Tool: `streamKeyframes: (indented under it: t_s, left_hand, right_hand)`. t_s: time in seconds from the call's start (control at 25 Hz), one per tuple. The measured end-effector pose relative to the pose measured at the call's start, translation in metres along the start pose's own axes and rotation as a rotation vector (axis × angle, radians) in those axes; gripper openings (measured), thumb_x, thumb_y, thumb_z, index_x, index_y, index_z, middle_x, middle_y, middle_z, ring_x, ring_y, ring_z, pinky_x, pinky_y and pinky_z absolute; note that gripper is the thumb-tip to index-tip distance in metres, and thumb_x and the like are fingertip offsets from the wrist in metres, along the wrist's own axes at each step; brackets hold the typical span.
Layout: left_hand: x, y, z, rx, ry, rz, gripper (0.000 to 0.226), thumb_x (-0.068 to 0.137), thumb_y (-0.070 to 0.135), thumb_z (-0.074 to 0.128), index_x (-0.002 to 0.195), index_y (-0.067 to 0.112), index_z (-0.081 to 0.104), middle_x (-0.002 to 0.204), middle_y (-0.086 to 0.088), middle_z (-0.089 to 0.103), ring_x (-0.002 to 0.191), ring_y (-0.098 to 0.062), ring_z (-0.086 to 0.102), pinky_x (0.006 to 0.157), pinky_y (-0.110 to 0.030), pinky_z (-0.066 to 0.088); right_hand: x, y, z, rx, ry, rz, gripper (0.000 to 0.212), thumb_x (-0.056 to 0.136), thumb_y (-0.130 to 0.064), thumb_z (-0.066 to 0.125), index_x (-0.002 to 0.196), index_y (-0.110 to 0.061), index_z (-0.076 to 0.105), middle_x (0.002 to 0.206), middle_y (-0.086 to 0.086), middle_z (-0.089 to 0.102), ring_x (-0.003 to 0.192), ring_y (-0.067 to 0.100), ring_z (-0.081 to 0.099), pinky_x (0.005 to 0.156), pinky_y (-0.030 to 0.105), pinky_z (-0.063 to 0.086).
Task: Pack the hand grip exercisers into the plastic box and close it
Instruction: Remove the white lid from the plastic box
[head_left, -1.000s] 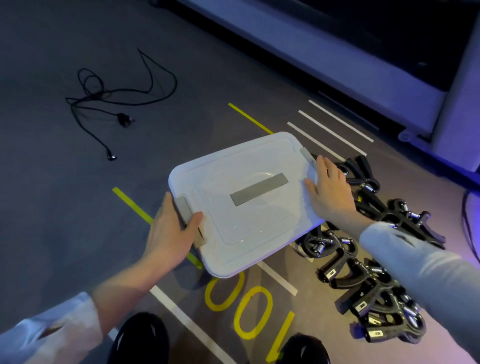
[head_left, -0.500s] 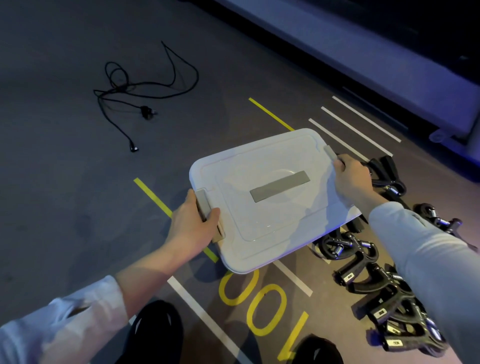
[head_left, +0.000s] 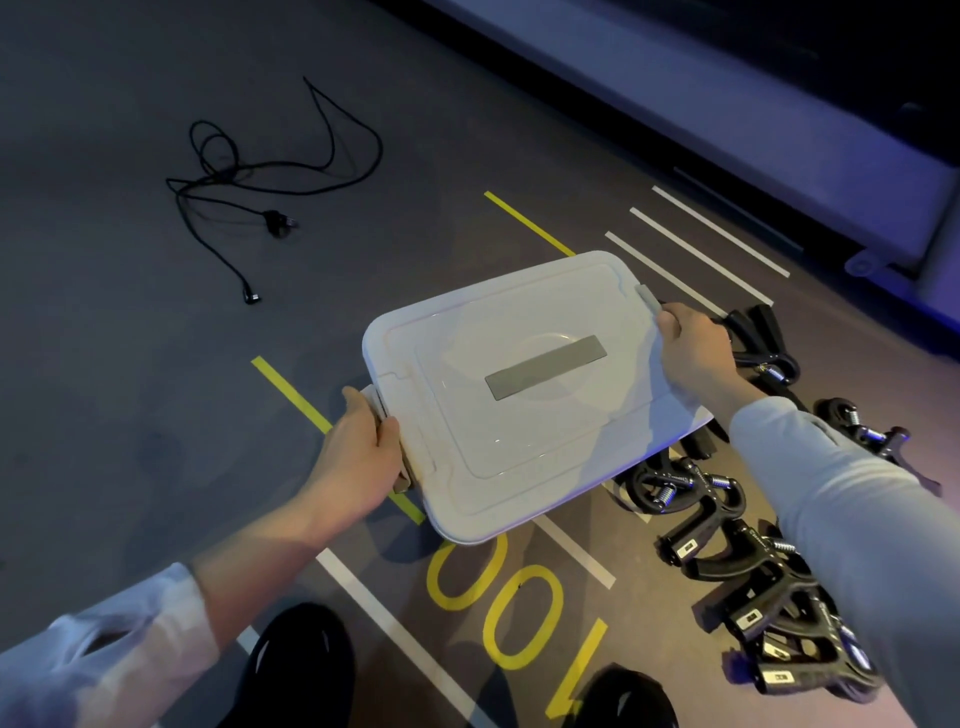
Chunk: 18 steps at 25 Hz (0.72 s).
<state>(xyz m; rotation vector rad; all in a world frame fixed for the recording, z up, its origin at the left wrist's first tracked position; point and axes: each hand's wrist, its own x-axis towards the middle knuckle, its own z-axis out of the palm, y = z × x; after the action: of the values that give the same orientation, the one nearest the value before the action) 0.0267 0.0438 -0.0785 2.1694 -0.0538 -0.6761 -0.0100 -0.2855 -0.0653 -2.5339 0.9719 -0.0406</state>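
A white plastic box (head_left: 519, 441) with its lid on and a grey strip on top sits on the floor in front of me. My left hand (head_left: 358, 457) grips the grey latch on the box's left end. My right hand (head_left: 691, 348) curls round the grey latch on the right end. Several black hand grip exercisers (head_left: 737, 566) with metal springs lie in a loose row on the floor to the right of the box, partly hidden behind my right sleeve.
A black power cable (head_left: 249, 182) lies tangled on the dark floor at far left. Yellow and white floor lines and a yellow number run under the box. A pale raised ledge (head_left: 727, 130) crosses the far right. My black shoes (head_left: 296, 670) show at the bottom edge.
My right hand went from lying flat on the lid's right edge to curling round the right latch. My left hand shifted on the left latch. The view has shifted.
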Motion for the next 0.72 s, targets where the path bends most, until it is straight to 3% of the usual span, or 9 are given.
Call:
streamKeyframes:
  t_s: [0.16,0.36,0.48,0.6,0.72]
  left_hand:
    - [0.005,-0.022,0.000,-0.066,-0.016,-0.070,0.047,0.095,0.027,0.035,0.140,0.013,0.026,0.110,-0.007,0.061,0.092,-0.022,0.062,0.081,-0.045,0.053]
    - [0.010,-0.028,-0.002,-0.037,-0.040,-0.115,0.045,0.098,0.023,0.031,0.142,0.015,0.027,0.126,-0.008,0.054,0.108,-0.022,0.053,0.090,-0.038,0.043]
    - [0.007,-0.019,-0.002,-0.063,-0.005,-0.107,0.050,0.099,0.023,0.028,0.147,0.015,0.016,0.137,-0.009,0.046,0.124,-0.027,0.043,0.096,-0.033,0.035]
    - [-0.003,-0.006,-0.004,-0.011,0.093,0.005,0.056,0.100,0.025,0.026,0.148,0.015,-0.001,0.153,-0.006,0.021,0.140,-0.022,0.018,0.105,-0.031,0.022]
    - [-0.010,0.001,-0.008,0.244,0.210,0.237,0.062,0.098,0.036,0.025,0.147,0.014,-0.006,0.156,-0.002,-0.008,0.142,-0.017,-0.011,0.116,-0.039,-0.002]
  right_hand:
    - [0.003,0.004,-0.003,0.044,-0.037,0.002,0.037,0.103,-0.025,0.028,0.121,-0.004,0.052,0.098,0.018,0.057,0.086,0.032,0.048,0.074,0.034,0.034]
    - [0.007,0.014,-0.006,0.184,-0.094,0.193,0.038,0.103,-0.024,0.029,0.121,-0.001,0.054,0.123,0.024,0.055,0.108,0.035,0.050,0.091,0.036,0.035]
    - [0.008,0.013,-0.003,0.158,-0.071,0.171,0.033,0.102,-0.020,0.029,0.117,-0.005,0.054,0.121,0.023,0.056,0.098,0.029,0.048,0.084,0.034,0.034]
    - [-0.003,0.003,0.002,-0.084,0.149,-0.192,0.037,0.100,-0.023,0.033,0.130,-0.007,0.047,0.130,0.017,0.052,0.114,0.033,0.050,0.094,0.038,0.037]
    - [-0.031,-0.018,0.009,-0.267,0.076,-0.754,0.049,0.094,-0.039,0.034,0.134,-0.015,0.047,0.139,0.008,0.048,0.127,0.025,0.043,0.105,0.040,0.029]
